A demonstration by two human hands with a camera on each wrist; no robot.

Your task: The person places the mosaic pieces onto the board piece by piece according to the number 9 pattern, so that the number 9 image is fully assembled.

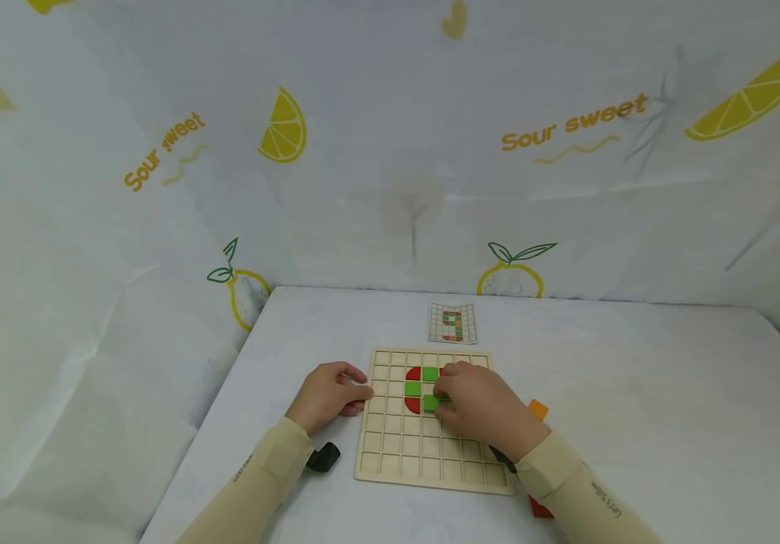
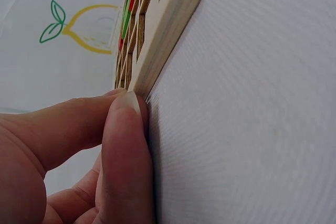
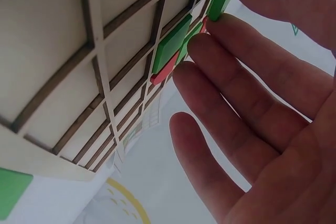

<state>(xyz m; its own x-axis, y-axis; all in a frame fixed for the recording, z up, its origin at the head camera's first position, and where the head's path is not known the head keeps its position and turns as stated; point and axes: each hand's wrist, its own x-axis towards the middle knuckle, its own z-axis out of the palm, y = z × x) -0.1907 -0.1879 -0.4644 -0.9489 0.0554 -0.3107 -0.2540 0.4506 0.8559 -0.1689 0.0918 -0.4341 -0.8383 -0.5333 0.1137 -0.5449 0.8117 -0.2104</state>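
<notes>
Looks like early days on this one: the grid board only has a few pieces in, red quarter-rounds and green squares near the top middle, most cells bare. Right hand is pinching a green tile into the cluster. Left hand has curled fingertips against the board's edge. Pattern card sits behind, an orange piece waits to the right.

A small printed pattern card showing a red, green and orange grid design lies flat on the white surface, beyond the fingers. An orange block sits just right of them, a red block nearer the camera. Behind hangs a white backdrop sheet printed with lemons and "Sour sweet".
</notes>
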